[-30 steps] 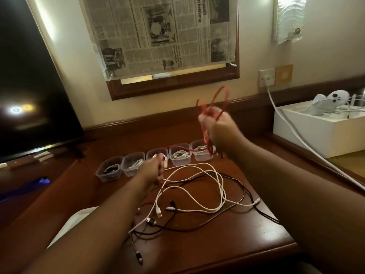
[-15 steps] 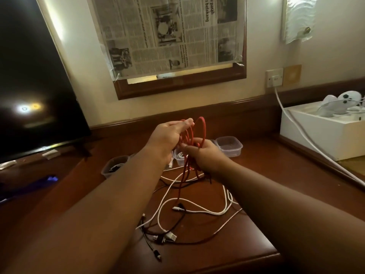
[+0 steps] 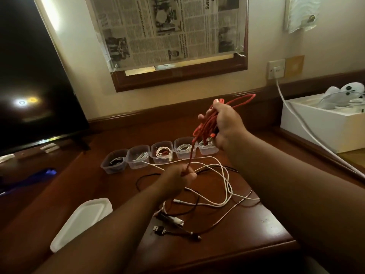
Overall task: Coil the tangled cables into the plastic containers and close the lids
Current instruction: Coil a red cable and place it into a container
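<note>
Above the surface [image 3: 246,230] | my right hand [image 3: 227,125] grips red cable [image 3: 205,125] coil | left hand [image 3: 177,177] pinches its tail straight below, strand near-vertical

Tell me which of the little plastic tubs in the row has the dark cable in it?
The clear plastic tub at the far left end of the row. Its coiled cable looks black, while the other four tubs hold white or pale cables.
</note>
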Demonstrator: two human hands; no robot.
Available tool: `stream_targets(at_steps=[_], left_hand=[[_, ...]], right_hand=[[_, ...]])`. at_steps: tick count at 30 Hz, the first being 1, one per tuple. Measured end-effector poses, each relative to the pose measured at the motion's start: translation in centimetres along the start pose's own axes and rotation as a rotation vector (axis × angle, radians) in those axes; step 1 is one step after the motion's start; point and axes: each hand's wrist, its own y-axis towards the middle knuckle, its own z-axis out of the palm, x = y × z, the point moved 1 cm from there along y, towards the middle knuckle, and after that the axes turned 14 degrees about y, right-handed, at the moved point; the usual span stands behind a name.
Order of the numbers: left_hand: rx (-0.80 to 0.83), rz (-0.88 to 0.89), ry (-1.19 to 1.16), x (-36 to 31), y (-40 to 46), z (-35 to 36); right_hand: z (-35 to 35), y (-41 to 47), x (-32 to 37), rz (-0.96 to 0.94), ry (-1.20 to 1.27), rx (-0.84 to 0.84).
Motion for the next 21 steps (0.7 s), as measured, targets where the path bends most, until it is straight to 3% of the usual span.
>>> stream_targets(at_steps=[2,5,9,16,21], left_hand=[[0.028,-0.112,0.012,1.7,0.3,0.2],[-0.13,-0.337,-0.04,3.3,0.8,-1.4],[-0.296,-0.597,-0.501,3.2,1.6,-4.8],[-0.212,-0.231,-0.819,-1.0,0.9,-8.6],[-0.004,0.019,-0.545,-1.6,-1.5,-10.3]], right_hand=[[0.4,0.2,0.7,-0.031,0.086,-0.008],[0.4,0.5,1.6,-0.105,0.051,0.015],[-0.2,-0.5,1.1,-0.157,-0.177,0.173],[-1.8,-2.0,-1.4,0.255,-0.615,0.507],[-1.5,-4.0,-1.2,0.655,-0.568,1.039]])
